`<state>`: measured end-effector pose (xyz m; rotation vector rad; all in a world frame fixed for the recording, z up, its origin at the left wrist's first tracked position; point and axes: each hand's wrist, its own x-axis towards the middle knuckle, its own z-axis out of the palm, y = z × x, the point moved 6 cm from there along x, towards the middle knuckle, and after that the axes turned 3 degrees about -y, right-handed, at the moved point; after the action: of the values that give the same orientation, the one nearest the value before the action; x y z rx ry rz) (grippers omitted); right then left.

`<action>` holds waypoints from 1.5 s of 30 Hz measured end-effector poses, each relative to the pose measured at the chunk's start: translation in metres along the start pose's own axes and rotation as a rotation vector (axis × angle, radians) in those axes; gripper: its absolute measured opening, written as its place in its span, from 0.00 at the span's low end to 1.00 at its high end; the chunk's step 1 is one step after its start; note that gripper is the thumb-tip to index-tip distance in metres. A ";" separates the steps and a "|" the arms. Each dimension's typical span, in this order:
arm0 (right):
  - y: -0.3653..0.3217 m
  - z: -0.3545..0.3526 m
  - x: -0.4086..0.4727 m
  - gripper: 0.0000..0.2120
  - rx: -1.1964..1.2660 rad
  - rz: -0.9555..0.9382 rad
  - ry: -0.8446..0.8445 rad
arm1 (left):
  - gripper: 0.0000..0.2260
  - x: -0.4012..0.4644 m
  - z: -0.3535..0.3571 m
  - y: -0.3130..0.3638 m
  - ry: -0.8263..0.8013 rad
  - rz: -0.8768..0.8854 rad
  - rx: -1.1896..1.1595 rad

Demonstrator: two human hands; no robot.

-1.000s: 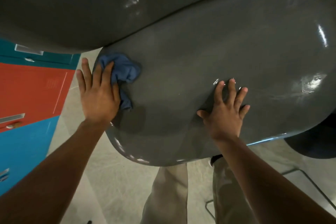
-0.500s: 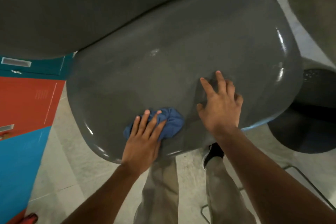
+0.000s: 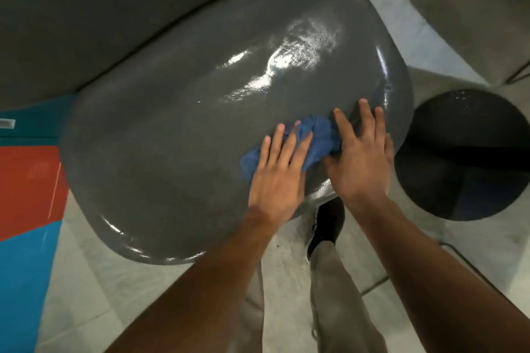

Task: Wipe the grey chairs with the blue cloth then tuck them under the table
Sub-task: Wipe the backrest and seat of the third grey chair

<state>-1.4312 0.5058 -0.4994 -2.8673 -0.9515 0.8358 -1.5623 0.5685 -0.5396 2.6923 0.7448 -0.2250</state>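
The left hand (image 3: 279,178) pressed the blue cloth (image 3: 315,143) flat-fingered against the grey chair seat (image 3: 200,129) near its right front edge; the right hand (image 3: 362,157), fingers straight, braced the seat just beside it, touching the cloth. Wiping looked underway: one wet sheen showed. Other chairs and tucking under the table seemingly remained.

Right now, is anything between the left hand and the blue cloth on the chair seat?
Nothing visible. The left hand lies flat on the blue cloth, pressing it to the grey chair. The right hand rests beside it, touching the cloth's right edge.
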 end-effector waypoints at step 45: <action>0.077 -0.046 0.033 0.21 0.623 0.373 0.242 | 0.28 0.110 -0.014 0.065 0.147 0.177 -0.048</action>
<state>-1.3441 0.4688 -0.4889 -2.5194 -0.0905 0.6263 -1.4341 0.5731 -0.5351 2.7305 0.5393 0.0345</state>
